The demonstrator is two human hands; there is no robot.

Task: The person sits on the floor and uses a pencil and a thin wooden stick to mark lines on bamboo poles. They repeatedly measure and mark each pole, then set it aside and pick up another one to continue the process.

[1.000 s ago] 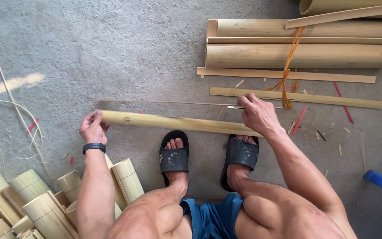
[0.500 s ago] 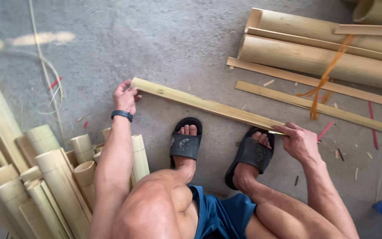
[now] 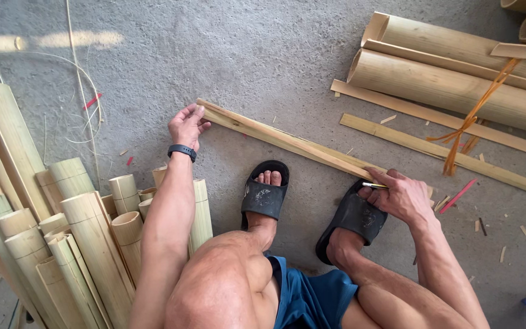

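Grey concrete floor [image 3: 275, 55] fills the view, dusty and strewn with chips and thin shavings. Nearest the camera are the person's bare knees, blue shorts and two black sandals [image 3: 264, 196]. To their left stands a crowd of cut bamboo sections [image 3: 86, 231], pale green-yellow and leaning against one another.

Across the feet lies the long bamboo slat [image 3: 287, 141]. A second ago it ran almost level in the view; now it slants from upper left to lower right, and the camera has swung leftward, so more of the cut sections show. The left hand [image 3: 187, 126], with a dark band on its wrist, has moved up with the slat's far end; its fingers [image 3: 197, 113] are together, resting on that end. The right hand [image 3: 400, 196] has come down beside the right sandal, its fingers closed on the slat's near end and on a thin pencil-like tool [image 3: 374, 185]. Judging by this, the slat is being turned or repositioned while both ends are kept under control.

Farther off lie flat strips [image 3: 445, 149] and large split bamboo culms [image 3: 458, 85], tied with an orange strap [image 3: 470, 116]. No packages, labels or signs show.
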